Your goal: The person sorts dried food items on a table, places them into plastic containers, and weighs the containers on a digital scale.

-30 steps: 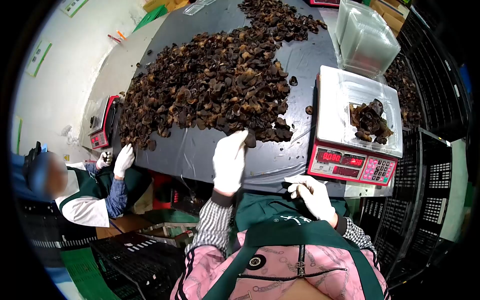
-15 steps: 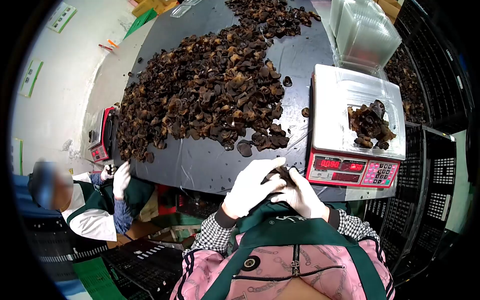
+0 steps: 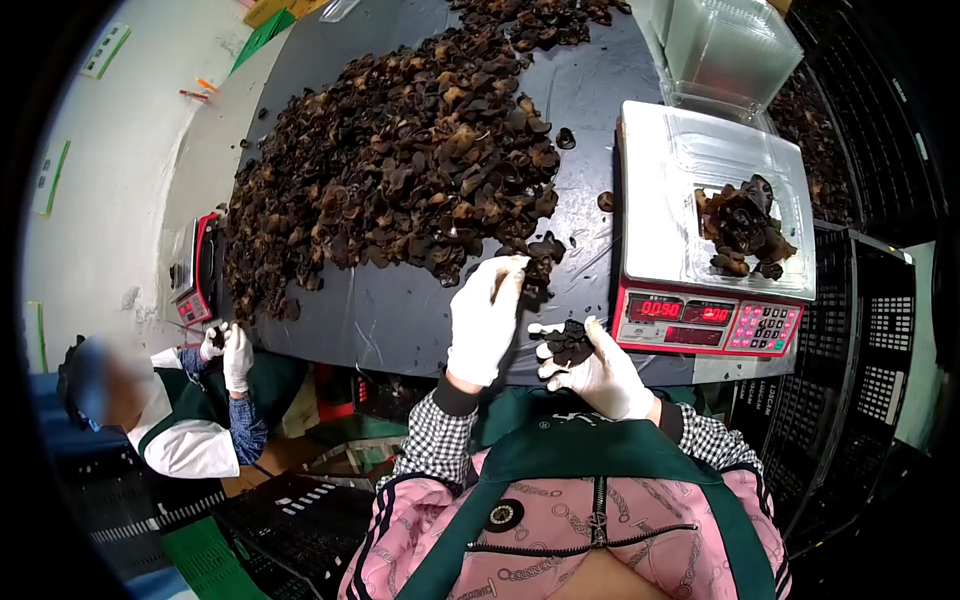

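A large heap of dark brown wood ear mushrooms covers the middle of the table. At its near edge, my left hand, in a white glove, pinches at the small wood ear pieces with its fingertips; the grip itself is partly hidden. Palm up, my gloved right hand cups several blackish wood ear mushrooms just in front of the scale. More wood ears lie in a clear plastic tray on the red digital scale, whose red digits are lit.
Stacked clear plastic trays stand behind the scale. Black crates line the right side. At the left, a co-worker in white gloves sits by a second red scale. Two stray mushrooms lie beside the heap.
My hands have separated: the left reached forward to the heap's edge, while the right turned open with wood ears showing in it. The view has shifted slightly.
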Demonstrator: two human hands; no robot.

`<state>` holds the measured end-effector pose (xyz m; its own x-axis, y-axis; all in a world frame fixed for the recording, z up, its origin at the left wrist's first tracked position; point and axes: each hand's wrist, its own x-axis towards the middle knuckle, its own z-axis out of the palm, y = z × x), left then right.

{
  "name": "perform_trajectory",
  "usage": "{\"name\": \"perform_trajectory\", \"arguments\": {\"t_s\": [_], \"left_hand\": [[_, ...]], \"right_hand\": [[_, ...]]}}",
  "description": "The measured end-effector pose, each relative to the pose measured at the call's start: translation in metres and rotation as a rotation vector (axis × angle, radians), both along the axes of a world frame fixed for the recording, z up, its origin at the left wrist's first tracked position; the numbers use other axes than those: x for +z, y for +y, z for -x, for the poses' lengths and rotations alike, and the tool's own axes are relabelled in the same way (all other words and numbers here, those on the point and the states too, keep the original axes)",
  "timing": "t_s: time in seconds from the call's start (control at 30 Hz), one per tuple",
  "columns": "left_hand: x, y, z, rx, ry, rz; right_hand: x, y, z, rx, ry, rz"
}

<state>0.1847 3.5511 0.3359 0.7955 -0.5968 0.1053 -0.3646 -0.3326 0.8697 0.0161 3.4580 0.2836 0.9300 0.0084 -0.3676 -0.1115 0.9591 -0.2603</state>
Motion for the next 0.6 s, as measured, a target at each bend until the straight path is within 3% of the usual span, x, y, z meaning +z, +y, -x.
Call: {"name": "perform_trajectory", "arguments": {"t_s": [0.1,0.23,0.3,0.43,0.5,0.6], "left_hand": [[0.009,0.027,0.013,0.06,0.21,0.007],[0.018,0.046,0.034,-0.311,0.055,-0.044],[0.016,0.046,0.04,-0.237,0.162,-0.039],[-0.022,0.041,0.002,0.088,-0.399,-0.097],[-0.026,0.03,-0.01,0.136,-0.498,-0.225],[-0.043,0.035,-0.019,0.059,-0.372,-0.282]], "right_hand": [[-0.001,0.002,-0.001,-0.002,0.002,-0.051],[0.016,0.003,-0.006,-0.01,0.075,-0.135],[0.018,0.004,-0.003,0.035,0.137,-0.057],[0.013,0.004,0.003,0.141,0.189,0.07],[0.01,0.005,0.004,0.126,0.14,0.155],[0.004,0.007,0.004,0.1,0.153,0.084]]}}
